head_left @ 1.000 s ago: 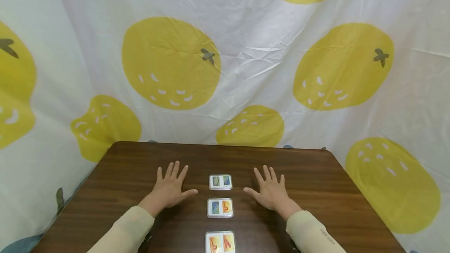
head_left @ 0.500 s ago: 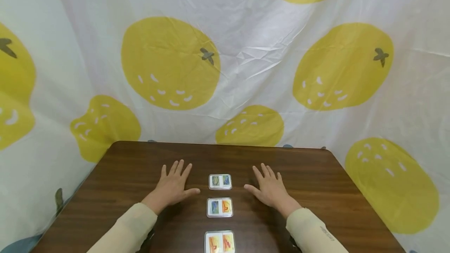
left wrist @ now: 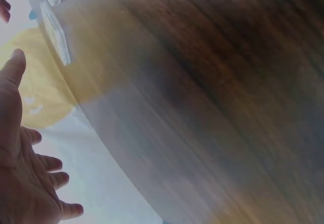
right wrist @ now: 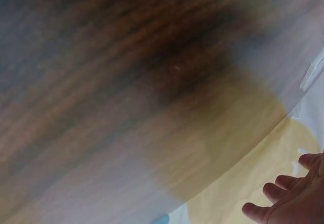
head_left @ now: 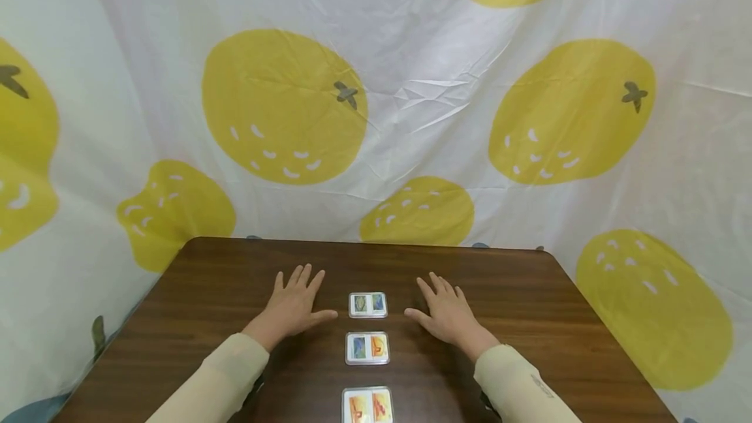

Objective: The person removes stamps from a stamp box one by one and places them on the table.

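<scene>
Three cards in clear cases lie in a column down the middle of the dark table. The far card (head_left: 368, 305) bears green and blue pictures, the middle card (head_left: 367, 348) a blue and an orange one, and the near card (head_left: 367, 405) two orange ones, its lower edge cut off by the frame. My left hand (head_left: 294, 305) is spread palm down, left of the far card, its thumb toward that card. On the opposite side, my right hand (head_left: 449, 315) has its fingers extended and thumb pointing inward. Both hands hold nothing; the left wrist view shows the left palm (left wrist: 30, 183) above the tabletop.
The brown wooden table (head_left: 529, 292) has rounded far corners. Behind it hangs a white cloth (head_left: 411, 123) printed with large yellow fruit. In the right wrist view, the edge of a card case (right wrist: 311, 75) shows at the right.
My left hand has shifted slightly to the right and away from me. My right hand has moved slightly to the left. The cards stay where they were.
</scene>
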Motion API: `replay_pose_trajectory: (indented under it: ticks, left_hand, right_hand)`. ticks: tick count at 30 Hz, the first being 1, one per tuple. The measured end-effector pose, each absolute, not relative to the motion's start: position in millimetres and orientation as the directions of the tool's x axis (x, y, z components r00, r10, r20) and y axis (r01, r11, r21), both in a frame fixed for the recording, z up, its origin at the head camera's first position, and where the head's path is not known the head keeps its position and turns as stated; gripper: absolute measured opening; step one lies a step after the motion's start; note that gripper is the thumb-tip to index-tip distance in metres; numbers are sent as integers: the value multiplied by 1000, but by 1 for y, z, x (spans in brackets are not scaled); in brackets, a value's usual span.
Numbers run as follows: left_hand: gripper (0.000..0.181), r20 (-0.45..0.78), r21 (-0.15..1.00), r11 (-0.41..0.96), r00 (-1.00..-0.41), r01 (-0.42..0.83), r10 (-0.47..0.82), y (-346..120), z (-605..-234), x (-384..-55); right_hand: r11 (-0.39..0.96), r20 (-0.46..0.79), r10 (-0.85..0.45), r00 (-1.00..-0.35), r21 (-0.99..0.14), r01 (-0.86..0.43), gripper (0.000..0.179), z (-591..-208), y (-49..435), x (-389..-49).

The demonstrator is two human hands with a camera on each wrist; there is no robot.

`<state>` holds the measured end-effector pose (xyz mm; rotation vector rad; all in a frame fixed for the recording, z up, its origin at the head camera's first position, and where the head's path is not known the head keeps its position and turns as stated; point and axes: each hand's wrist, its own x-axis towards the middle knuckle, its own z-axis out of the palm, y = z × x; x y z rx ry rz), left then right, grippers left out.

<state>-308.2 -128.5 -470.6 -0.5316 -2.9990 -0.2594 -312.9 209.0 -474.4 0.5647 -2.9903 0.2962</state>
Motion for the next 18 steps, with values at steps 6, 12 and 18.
replay_pose_trajectory:
  ticks: [6,12,18]
  left_hand:
    - [92,99,170,920,-935,352,340,-124,-468,-314]
    - [95,90,189,919,-938,347,336,-122,-468,-319]
    - [94,86,239,903,-935,356,345,-123,-470,-320]
  right_hand:
    - [913,110,-365,-924,-151,-379,80,-472,207,-320]
    - [904,117,-382,-917,-157,-397,77,-470,203,-326]
    - [890,138,-407,-903,-164,-426,75,-470,194,-328]
